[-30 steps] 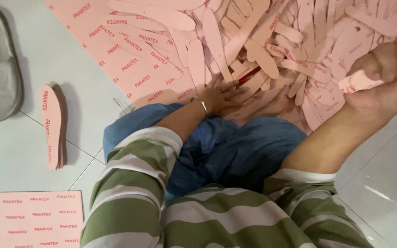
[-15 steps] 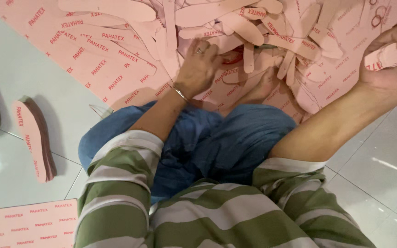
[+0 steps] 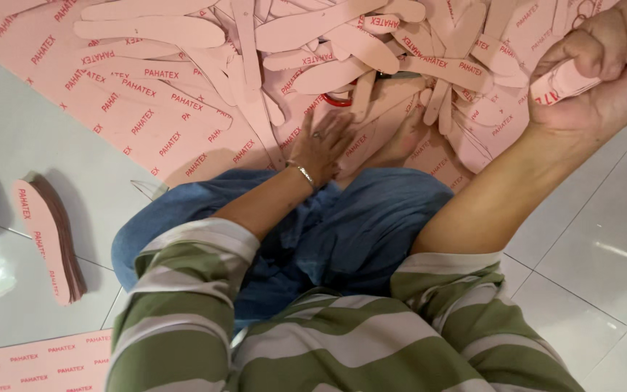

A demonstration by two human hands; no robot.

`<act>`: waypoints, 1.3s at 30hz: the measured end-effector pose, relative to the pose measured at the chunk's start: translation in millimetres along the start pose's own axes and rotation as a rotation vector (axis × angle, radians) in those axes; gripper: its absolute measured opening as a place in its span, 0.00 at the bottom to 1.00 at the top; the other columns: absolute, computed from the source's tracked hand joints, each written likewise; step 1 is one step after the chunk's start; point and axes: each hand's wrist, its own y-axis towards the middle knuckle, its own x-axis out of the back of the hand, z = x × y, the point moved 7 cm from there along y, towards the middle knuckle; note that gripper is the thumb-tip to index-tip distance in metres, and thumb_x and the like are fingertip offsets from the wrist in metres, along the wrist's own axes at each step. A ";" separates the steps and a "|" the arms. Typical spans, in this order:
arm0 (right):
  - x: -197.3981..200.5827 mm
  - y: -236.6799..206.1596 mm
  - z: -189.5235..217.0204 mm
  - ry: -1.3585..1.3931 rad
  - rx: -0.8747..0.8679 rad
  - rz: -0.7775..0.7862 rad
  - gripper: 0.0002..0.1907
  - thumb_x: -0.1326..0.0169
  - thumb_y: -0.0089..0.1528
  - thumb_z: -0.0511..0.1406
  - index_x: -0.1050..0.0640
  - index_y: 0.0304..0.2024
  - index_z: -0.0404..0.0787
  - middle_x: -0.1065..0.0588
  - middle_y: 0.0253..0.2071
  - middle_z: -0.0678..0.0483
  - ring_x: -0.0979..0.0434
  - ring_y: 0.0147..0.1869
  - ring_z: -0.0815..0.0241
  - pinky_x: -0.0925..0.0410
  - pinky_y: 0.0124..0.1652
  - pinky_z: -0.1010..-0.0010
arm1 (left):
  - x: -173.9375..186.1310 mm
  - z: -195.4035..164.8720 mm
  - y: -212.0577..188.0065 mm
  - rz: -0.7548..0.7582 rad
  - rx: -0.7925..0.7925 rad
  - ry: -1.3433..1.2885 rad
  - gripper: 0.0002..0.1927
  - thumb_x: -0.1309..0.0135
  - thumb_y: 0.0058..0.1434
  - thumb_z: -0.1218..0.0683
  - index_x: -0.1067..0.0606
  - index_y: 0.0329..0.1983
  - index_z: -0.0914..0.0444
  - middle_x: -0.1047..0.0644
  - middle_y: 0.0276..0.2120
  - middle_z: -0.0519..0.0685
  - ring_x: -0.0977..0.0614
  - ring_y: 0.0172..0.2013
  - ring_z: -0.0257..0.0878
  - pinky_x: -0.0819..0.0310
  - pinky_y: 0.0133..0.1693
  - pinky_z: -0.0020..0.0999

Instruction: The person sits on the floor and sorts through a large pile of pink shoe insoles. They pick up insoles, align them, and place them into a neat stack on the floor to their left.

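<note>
No packages, signs or screens in view. The only markings are red printed lettering repeated across the pink sheets (image 3: 132, 94) and cut pink insole pieces (image 3: 371, 51) lying far, and the pink sheet (image 3: 30, 363) near left.

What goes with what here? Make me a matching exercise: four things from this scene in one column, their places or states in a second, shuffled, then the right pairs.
Things:
1. left hand
2. right hand
3. stack of insoles
4. red loop

Places or states:
A. on the white floor, apart from the heap
B. closed around a pink insole piece
C. half buried among the pink cut-outs
D. flat on the pink sheet, bracelet at the wrist

Pairs: 1-D, 2-B, 3-A, 4-C
</note>
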 end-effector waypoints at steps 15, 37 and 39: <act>-30.4 11.0 -119.2 -0.147 -0.271 0.201 0.18 0.52 0.72 0.40 0.38 0.27 0.48 0.45 0.20 0.64 0.48 0.20 0.74 0.51 0.23 0.80 | 100.6 -49.9 83.3 -0.591 -0.137 -0.018 0.13 0.49 0.69 0.50 0.20 0.46 0.63 0.19 0.37 0.53 0.20 0.42 0.46 0.37 0.59 0.65; -96.1 -22.5 -192.7 -0.356 -0.479 0.230 0.07 0.46 0.71 0.31 0.27 0.50 0.35 0.43 0.20 0.63 0.50 0.20 0.73 0.52 0.22 0.77 | 97.9 -31.7 129.2 -0.598 -0.046 -0.467 0.19 0.52 0.74 0.51 0.27 0.63 0.64 0.23 0.57 0.52 0.22 0.57 0.43 0.29 0.63 0.47; -101.7 -24.1 -192.4 -0.411 -0.458 0.264 0.07 0.45 0.71 0.31 0.26 0.50 0.34 0.42 0.21 0.63 0.51 0.19 0.73 0.53 0.21 0.77 | 108.3 -7.9 112.4 -0.703 0.039 -0.663 0.20 0.52 0.74 0.52 0.28 0.65 0.65 0.23 0.59 0.52 0.22 0.59 0.43 0.29 0.64 0.45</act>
